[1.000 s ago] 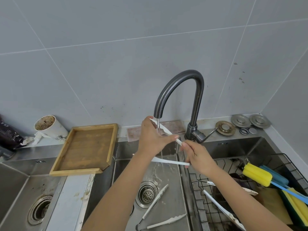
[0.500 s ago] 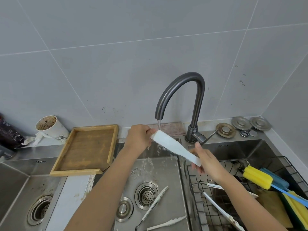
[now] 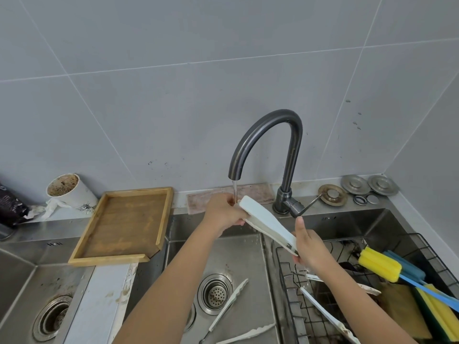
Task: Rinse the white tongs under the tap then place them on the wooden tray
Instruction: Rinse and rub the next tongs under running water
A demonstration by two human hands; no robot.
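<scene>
Grey wall tiles are backing a stainless steel sink [image 3: 250, 247] where a person is rinsing kitchenware. Fingers of the left hand [image 3: 224, 214] are curling round the upper end of the white tongs [image 3: 267, 223], pinching it just beneath the thin stream that is running from the dark curved tap [image 3: 267, 140]; fingers of the right hand [image 3: 310, 249] are wrapping round the lower end, with the thumb sticking up free. Between the two hands the tongs are slanting down to the right, above the basin and touching nothing else. They are looking light, stiff and, being wet, probably slippery, so gripping both ends seems the secure hold; carrying them by the hinge end would likely keep the arms from springing apart. To the left, the wooden tray [image 3: 124, 260] is sitting empty on the sink's edge, well apart from the tongs. Another pair of tongs [image 3: 231, 302] is lying in the basin beside the drain strainer [image 3: 214, 292], while a yellow bottle brush [image 3: 380, 266] is resting in the wire rack [image 3: 285, 281] at right.
</scene>
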